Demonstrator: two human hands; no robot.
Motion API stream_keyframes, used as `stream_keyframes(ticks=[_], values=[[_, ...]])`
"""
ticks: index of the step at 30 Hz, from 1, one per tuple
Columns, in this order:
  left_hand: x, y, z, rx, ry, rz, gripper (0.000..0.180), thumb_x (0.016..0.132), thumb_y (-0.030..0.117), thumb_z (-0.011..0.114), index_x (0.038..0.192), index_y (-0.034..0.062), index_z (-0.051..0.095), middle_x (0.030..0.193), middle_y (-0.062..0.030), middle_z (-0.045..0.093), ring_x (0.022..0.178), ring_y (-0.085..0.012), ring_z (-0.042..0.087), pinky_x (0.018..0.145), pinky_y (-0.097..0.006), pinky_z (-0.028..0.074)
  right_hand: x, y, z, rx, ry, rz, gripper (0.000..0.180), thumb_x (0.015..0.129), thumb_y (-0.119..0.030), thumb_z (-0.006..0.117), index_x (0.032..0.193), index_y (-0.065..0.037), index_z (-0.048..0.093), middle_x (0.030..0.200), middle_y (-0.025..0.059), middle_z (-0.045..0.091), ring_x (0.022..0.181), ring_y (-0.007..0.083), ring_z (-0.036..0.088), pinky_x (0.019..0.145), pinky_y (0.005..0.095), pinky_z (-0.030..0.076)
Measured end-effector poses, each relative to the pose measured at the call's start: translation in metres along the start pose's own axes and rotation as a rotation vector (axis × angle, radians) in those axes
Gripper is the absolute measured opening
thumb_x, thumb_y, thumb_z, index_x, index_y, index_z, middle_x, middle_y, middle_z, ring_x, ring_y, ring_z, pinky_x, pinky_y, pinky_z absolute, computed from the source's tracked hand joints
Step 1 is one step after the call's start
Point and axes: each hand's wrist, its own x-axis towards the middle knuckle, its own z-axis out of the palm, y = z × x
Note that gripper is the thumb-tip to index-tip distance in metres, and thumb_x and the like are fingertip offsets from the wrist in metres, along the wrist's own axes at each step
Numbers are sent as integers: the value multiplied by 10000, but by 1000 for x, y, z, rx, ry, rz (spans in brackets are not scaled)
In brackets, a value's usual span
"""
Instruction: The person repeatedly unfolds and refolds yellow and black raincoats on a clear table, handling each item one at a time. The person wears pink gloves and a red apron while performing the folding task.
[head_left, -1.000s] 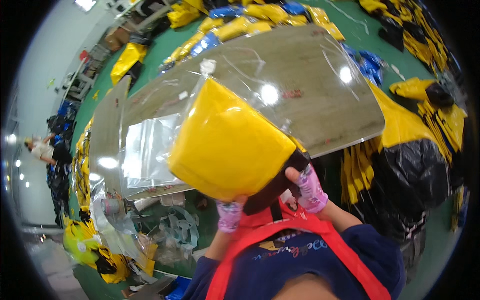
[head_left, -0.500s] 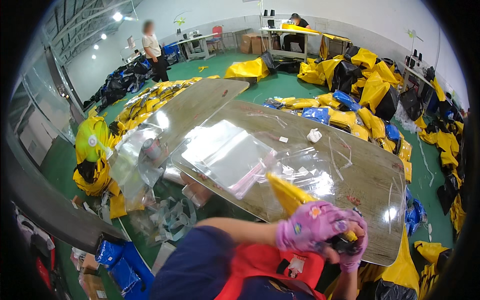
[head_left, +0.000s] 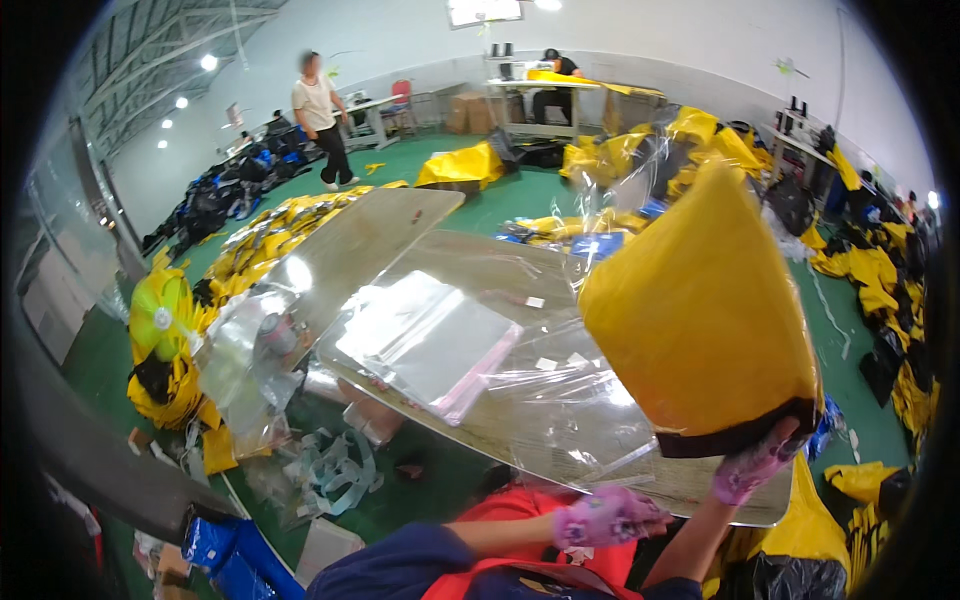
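Note:
My right hand (head_left: 752, 467), in a pink-purple glove, grips the black bottom edge of a folded yellow item (head_left: 700, 310) and holds it upright above the right end of the table. Crinkled clear plastic film (head_left: 560, 400) lies under and around the item, and some shows above its top. My left hand (head_left: 608, 516), gloved the same way, is low at the table's near edge with its fingers curled. Whether it grips the film is not visible. A stack of clear bags with a pink edge (head_left: 430, 340) lies in the middle of the shiny metal table (head_left: 400, 225).
Piles of yellow and black items (head_left: 880, 270) lie on the green floor around the table. Loose plastic and tape scraps (head_left: 330, 470) hang at the table's left. One person (head_left: 320, 115) stands far back; another sits at a distant table (head_left: 555, 65).
The yellow item has gone from low near my chest up to the right, now held from its bottom edge by my right hand. My left hand has come off it.

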Motion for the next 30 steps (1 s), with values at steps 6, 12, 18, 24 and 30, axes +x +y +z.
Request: stream_keyframes(ticks=[6, 12, 18, 24, 30], values=[[35, 111, -114, 1027, 262, 575, 542, 752, 337, 685, 1215, 90, 551, 1208, -147, 572, 1123, -339, 543, 960, -478, 425, 23, -60, -22, -361, -888, -755, 541, 737, -538, 713, 896, -56, 527, 916, 90, 589, 858, 250, 566, 792, 422, 449], [32, 85, -124, 204, 285, 673, 406, 791, 167, 672, 1161, 42, 564, 1119, -126, 617, 1017, -286, 606, 889, -387, 463, 20, -53, -65, -164, -548, -155, 850, 829, -639, 549, 1298, 64, 457, 1286, 166, 517, 1191, 312, 494, 1044, 411, 355], [27, 63, -86, -94, 694, 300, 534, 674, 50, 804, 1145, 38, 551, 1097, -119, 573, 1028, -243, 562, 896, -344, 441, -2, -28, -55, -123, -478, 288, 480, 845, -153, 571, 1287, 21, 503, 1227, 127, 546, 1101, 214, 547, 985, 328, 413], [17, 60, -84, 93, 712, 400, 496, 721, 74, 779, 1155, 37, 541, 1123, -104, 567, 1060, -220, 549, 922, -313, 424, -24, -45, -33, -43, -490, 301, 847, 606, -451, 873, 1210, -22, 461, 1160, 68, 480, 1097, 168, 478, 943, 299, 397], [2, 78, -90, -86, 786, 307, 272, 827, 77, 681, 1087, 16, 630, 1053, -94, 627, 995, -194, 586, 906, -299, 431, -38, -55, -6, 287, -493, 250, 734, 763, -453, 747, 1271, -10, 456, 1206, 93, 495, 1111, 213, 500, 989, 328, 375]])
